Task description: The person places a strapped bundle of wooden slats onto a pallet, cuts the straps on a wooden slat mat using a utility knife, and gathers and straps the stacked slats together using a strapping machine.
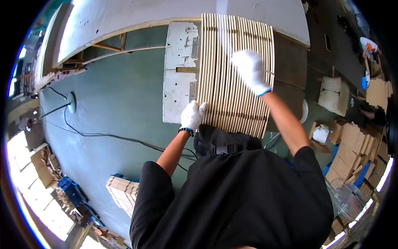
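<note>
A row of long, narrow pale wooden slats (232, 91) lies side by side on a bench, with dark bands crossing them near both ends. My left hand (192, 116), in a white glove, is closed at the row's near left corner, its thumb and fingers against the outermost slat. Over the upper right part of the slats is my right hand (250, 70), gloved in white with a blue cuff and smeared by motion. It looks closed. A pale, see-through blurred streak (222, 31) runs up from it; I cannot make out what this is.
Left of the slats shows a white, scuffed board (176, 95) with holes. A large pale panel (166, 12) spans the far side. Cables (112, 135) trail over the green floor on the left. Cardboard boxes (348, 145) and a wire fan guard (348, 199) stand at right.
</note>
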`<act>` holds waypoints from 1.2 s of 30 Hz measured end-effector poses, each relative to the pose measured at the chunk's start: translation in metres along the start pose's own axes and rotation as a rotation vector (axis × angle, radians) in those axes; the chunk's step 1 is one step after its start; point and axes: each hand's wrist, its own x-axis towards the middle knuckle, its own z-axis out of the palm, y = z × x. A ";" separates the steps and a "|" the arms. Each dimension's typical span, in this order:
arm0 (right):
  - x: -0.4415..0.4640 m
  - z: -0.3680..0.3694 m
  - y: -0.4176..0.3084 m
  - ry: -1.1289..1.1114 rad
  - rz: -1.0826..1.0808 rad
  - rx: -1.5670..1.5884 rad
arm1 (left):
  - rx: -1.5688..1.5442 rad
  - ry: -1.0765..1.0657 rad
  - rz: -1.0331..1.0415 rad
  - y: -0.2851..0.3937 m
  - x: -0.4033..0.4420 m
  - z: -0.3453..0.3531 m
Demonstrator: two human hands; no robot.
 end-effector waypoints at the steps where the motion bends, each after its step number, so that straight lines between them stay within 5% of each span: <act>1: -0.028 0.039 0.004 -0.164 -0.126 -0.188 | -0.006 0.009 0.005 0.000 -0.001 0.000; 2: -0.051 0.061 -0.019 -0.253 -0.003 -0.061 | -0.011 -0.002 -0.001 0.002 -0.001 -0.002; 3: -0.056 0.078 -0.037 -0.652 0.120 -0.324 | -0.010 0.012 0.016 0.001 0.003 0.000; 4: -0.081 0.094 -0.038 -0.593 -0.214 -0.429 | -0.007 0.026 0.025 -0.002 0.003 0.003; 5: -0.077 0.094 -0.066 -0.555 -0.302 -0.444 | -0.003 0.033 0.027 -0.006 0.001 0.006; 6: -0.081 0.106 -0.068 -0.553 -0.302 -0.455 | -0.152 0.181 0.193 -0.008 0.002 0.007; 11: -0.068 0.132 -0.065 -0.545 -0.393 -0.448 | -0.132 0.021 0.088 -0.008 0.002 -0.002; 13: -0.059 0.144 -0.065 -0.718 -0.215 -0.507 | -0.112 0.041 0.088 -0.012 0.002 0.001; 15: -0.057 0.149 -0.068 -0.861 -0.260 -0.703 | -0.101 0.006 0.113 -0.018 0.007 -0.001; 18: -0.061 0.157 -0.074 -0.846 -0.261 -0.807 | -0.087 -0.065 0.130 -0.021 0.010 -0.014; 23: -0.066 0.160 -0.073 -0.810 -0.179 -0.733 | -0.106 0.479 0.425 -0.030 0.005 -0.059; 25: -0.061 0.158 -0.081 -0.899 -0.160 -0.821 | 0.078 0.423 0.428 -0.038 0.010 -0.072; 27: -0.070 0.157 -0.074 -0.804 -0.206 -0.738 | 0.265 0.129 0.401 -0.058 0.024 -0.072; 32: -0.077 0.160 -0.064 -0.776 -0.211 -0.702 | 0.389 -0.043 0.368 -0.087 0.044 -0.076; 36: -0.097 0.157 -0.070 -0.518 -0.251 -0.563 | 0.528 -0.045 0.168 -0.106 0.071 -0.106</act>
